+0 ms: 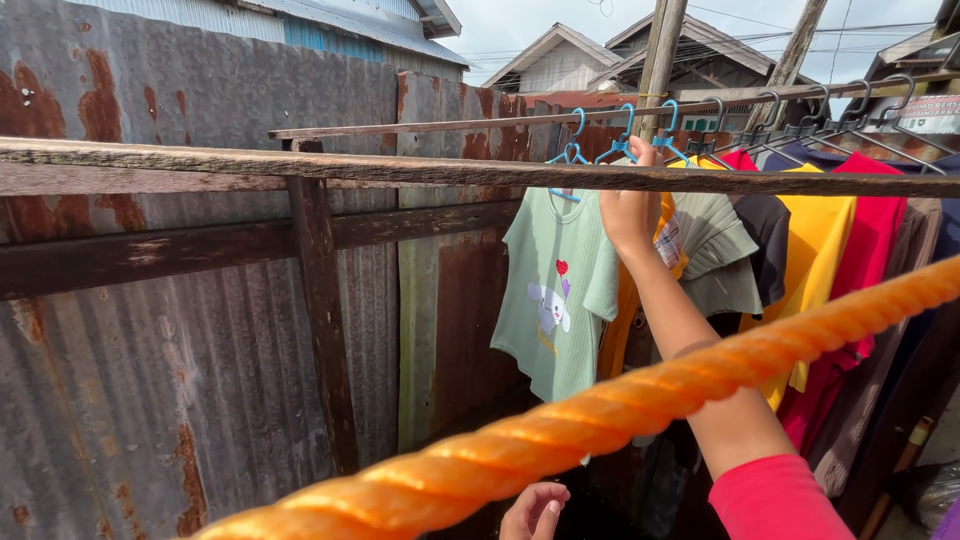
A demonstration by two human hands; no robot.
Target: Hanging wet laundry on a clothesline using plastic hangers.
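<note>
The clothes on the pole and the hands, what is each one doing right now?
Right hand: raised, fingers at a blue hanger on the wooden pole.
Left hand: low, fingers curled, holding nothing visible.
Green shirt: hanging on a blue hanger.
Yellow shirt: hanging.
Red shirt: hanging.
Orange rope: stretched across the view.
Metal fence: rusty, standing.

The right hand reaches up to a blue hanger hooked on the wooden rail, its fingers hidden partly behind the nearer weathered beam. Just left of that hand hangs a pale green child's shirt; to its right hang yellow and red shirts. The left hand sits low, fingers curled, under the thick orange rope. Rusty corrugated sheet stands well left.
</note>
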